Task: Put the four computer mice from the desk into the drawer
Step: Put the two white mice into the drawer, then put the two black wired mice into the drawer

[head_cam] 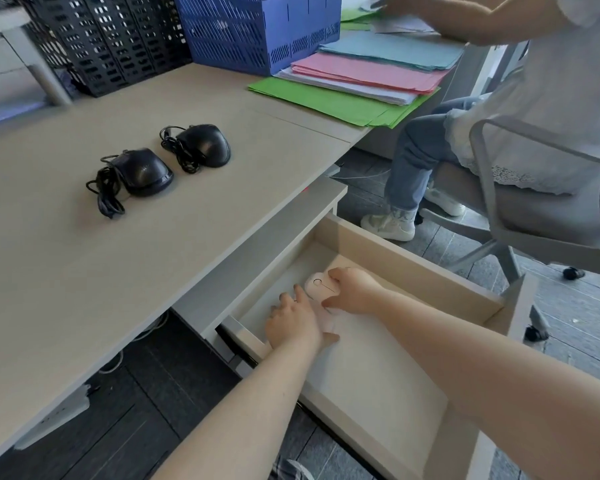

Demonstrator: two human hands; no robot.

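Note:
Two black wired mice lie on the beige desk (153, 258), one (142, 172) nearer me and one (207, 144) farther right, each with its cable bundled beside it. The drawer (413, 259) under the desk edge is pulled out. Both my hands are inside it near its far left corner. My right hand (355, 293) grips a white mouse (321, 285) resting on the drawer floor. My left hand (291, 323) lies over a pale pink mouse (328, 322), thumb along its near side; most of that mouse is hidden.
Black mesh file racks (101, 39) and a blue file basket (257, 29) stand at the back of the desk. Stacked coloured paper (343, 95) lies to the right. Another person sits on a grey office chair (534, 209) right behind the drawer.

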